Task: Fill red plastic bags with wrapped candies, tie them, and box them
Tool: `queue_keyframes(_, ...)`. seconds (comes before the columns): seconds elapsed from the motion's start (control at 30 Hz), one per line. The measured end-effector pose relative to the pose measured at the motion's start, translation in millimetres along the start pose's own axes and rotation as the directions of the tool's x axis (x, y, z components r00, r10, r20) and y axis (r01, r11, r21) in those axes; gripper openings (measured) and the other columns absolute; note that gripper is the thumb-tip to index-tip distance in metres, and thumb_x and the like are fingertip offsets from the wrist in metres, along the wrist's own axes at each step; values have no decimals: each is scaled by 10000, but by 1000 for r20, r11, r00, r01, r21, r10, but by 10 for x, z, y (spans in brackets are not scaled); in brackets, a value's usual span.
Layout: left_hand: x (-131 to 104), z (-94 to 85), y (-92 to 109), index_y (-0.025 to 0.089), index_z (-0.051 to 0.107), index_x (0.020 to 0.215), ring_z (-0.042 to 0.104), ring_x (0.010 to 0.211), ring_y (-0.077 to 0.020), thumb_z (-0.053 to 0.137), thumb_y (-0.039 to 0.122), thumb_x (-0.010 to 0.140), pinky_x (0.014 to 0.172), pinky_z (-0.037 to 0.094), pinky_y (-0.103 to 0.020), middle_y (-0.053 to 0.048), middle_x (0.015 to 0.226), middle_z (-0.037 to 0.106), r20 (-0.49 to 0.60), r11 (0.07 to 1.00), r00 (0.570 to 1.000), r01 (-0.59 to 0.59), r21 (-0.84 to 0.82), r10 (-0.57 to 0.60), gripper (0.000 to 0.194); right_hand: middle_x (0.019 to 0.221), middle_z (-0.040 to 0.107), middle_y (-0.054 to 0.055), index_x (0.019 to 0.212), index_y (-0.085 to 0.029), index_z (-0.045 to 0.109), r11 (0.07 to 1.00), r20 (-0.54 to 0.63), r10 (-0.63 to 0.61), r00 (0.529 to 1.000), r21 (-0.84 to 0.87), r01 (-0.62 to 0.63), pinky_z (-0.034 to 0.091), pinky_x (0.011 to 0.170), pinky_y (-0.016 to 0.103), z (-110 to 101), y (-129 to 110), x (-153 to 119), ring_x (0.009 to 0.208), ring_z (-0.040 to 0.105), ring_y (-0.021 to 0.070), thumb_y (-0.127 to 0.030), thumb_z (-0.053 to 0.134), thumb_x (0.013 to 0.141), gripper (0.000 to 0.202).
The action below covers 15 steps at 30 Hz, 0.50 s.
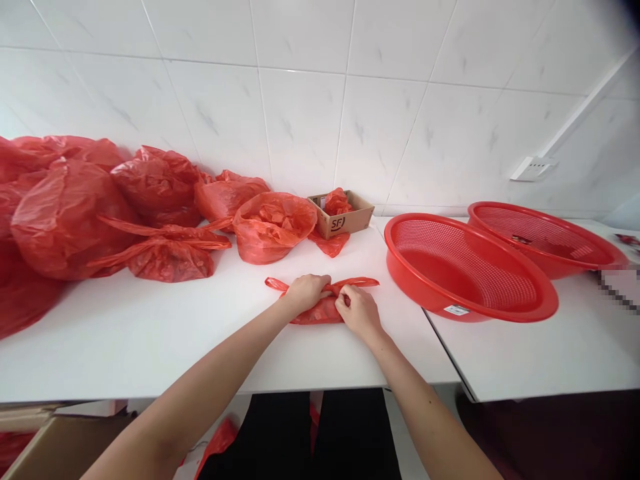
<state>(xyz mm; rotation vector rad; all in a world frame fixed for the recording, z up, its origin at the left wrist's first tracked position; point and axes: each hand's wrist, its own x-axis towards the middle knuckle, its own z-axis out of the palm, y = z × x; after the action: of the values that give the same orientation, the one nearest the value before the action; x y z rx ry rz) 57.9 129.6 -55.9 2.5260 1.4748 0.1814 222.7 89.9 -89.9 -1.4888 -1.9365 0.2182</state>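
Note:
A small red plastic bag point(320, 312) lies on the white table in front of me, its two handles sticking out to the left and right. My left hand point(307, 291) grips the gathered top of the bag from the left, fingers curled in. From the right, my right hand point(358, 308) pinches the same gathered plastic, thumb and fingers closed. The two hands are close together over the bag's middle. Lumpy contents press against the thin plastic, but I cannot make out what they are.
Two red perforated baskets point(543, 300) stand at the right, near a table seam. Behind the bag is a small cardboard box point(353, 222) holding crumpled red plastic. An open-topped red bag point(257, 248) and several filled red bags point(70, 220) line the left and back.

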Motion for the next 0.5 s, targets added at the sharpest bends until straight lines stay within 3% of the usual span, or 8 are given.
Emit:
queue_keyframes(0.33,-45,16,-2,152,625,1024,625,847,-171,550,372,924,780,519,-375,-53,970,653,-45,986,998,39,-161,-47,252,605,500,-17,629,-216,410,987,-14,-13,1000,158,15,314,622,285,-26,-13,-22,590,438,152,-204,469,769,152)
queue_keyframes(0.43,-93,-93,-19,177,627,876,595,782,-165,571,357,896,752,481,-333,-15,831,635,-50,969,999,9,-246,-22,190,705,562,-4,689,-216,473,965,-39,9,999,262,2,382,656,274,-85,11,-33,655,498,152,-257,460,824,142)
queue_keyframes(0.5,-197,-274,-74,193,591,777,558,707,-156,564,387,881,673,445,-288,14,717,583,-34,950,999,0,-312,-11,222,828,602,15,797,-215,520,941,-79,63,995,338,-33,427,699,265,-133,60,-30,741,544,154,-317,422,881,164)
